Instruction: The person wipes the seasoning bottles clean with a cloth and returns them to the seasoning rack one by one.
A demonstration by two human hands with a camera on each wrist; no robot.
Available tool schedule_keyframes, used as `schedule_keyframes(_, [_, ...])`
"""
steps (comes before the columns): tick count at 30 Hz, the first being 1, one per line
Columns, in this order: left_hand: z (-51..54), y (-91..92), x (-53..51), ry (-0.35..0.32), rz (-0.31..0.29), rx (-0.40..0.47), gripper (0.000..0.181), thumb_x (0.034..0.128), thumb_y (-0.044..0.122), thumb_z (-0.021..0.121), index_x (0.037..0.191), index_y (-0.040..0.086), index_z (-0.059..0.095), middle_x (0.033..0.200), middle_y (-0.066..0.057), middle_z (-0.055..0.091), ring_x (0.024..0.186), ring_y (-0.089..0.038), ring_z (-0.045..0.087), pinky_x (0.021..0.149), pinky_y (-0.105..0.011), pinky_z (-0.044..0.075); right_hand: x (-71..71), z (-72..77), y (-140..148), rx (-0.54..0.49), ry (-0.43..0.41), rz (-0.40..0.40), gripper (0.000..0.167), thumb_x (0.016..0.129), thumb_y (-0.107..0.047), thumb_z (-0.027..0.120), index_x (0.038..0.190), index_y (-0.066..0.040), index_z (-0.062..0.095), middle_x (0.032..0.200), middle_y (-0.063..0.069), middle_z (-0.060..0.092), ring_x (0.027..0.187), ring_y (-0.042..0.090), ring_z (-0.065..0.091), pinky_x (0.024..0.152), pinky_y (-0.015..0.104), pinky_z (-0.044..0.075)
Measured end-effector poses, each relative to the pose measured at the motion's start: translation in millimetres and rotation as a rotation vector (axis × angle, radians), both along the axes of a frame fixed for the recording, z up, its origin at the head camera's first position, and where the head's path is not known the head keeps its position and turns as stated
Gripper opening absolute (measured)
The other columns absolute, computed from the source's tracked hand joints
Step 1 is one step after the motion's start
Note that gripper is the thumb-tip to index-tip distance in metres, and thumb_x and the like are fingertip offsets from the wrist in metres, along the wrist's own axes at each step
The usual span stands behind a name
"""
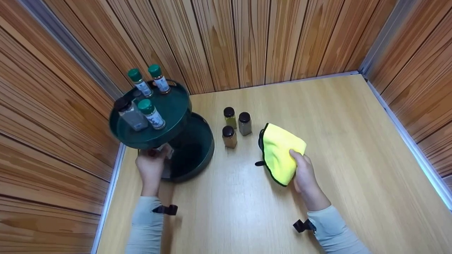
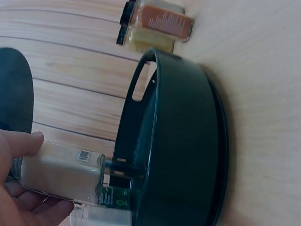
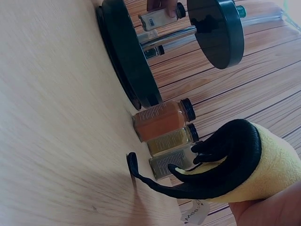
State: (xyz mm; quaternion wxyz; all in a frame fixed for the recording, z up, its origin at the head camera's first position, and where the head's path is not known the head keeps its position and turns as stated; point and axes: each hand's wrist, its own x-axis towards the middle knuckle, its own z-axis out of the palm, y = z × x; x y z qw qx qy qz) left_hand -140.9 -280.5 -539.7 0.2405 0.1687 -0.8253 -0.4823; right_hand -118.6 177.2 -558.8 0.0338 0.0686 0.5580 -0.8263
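Observation:
My left hand [image 1: 151, 169] grips a clear glass spice jar [image 2: 63, 172] with pale contents, held between the two tiers of a dark green turntable rack [image 1: 197, 165]. In the left wrist view the jar hangs above the lower tray's rim, thumb on one side and fingers on the other. My right hand [image 1: 304, 174] holds a folded yellow cloth [image 1: 282, 151] with black edging, raised over the table's right half. Left of the cloth stand three dark-capped spice jars: an orange-brown one [image 1: 230, 137], a yellow-green one [image 1: 230, 118] and a greyish one [image 1: 244, 124].
The upper tier bears green-capped bottles [image 1: 155, 114] and a larger dark-capped jar [image 1: 131, 115]. More containers [image 2: 101, 215] sit in the lower tray, partly hidden. Wood-panelled walls [image 1: 247, 42] border the table [image 1: 240, 211] at the back and both sides.

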Motion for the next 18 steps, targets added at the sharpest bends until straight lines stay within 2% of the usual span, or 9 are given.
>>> schedule_keyframes(4, [-3.2,-6.3,-3.1,0.006,0.017,-0.006,0.027,0.089,0.027,0.08,0.101,0.01,0.063,0.084,-0.005,0.059,0.077,-0.019,0.055,0.061,-0.026,0.042,0.2,-0.5,-1,-0.01,-0.001,-0.004,0.032,0.108,-0.026,0.044,0.122,0.001,0.056,0.098,0.006,0.071,0.089,0.019,0.07,0.081,0.032,0.056])
schedule_keyframes(11, [-11.5,-16.4,-12.1,0.027,0.005,0.093,0.017,0.0875,0.008,0.075,0.099,0.009,0.063,0.088,-0.006,0.063,0.08,-0.018,0.057,0.07,-0.024,0.046,1.6,-1.5,0,0.01,0.038,0.042,0.033,0.109,-0.027,0.039,0.12,0.001,0.053,0.095,0.009,0.068,0.083,0.021,0.069,0.072,0.033,0.057])
schedule_keyframes(18, [-17.4,-23.6,-20.4,0.009,0.031,0.119,0.019,0.0878,0.008,0.073,0.103,0.01,0.063,0.093,-0.003,0.064,0.085,-0.017,0.056,0.076,-0.026,0.045,1.7,-0.1,-2,-0.004,0.027,0.007,0.032,0.108,-0.024,0.041,0.121,0.001,0.055,0.096,0.008,0.07,0.086,0.02,0.069,0.075,0.033,0.057])
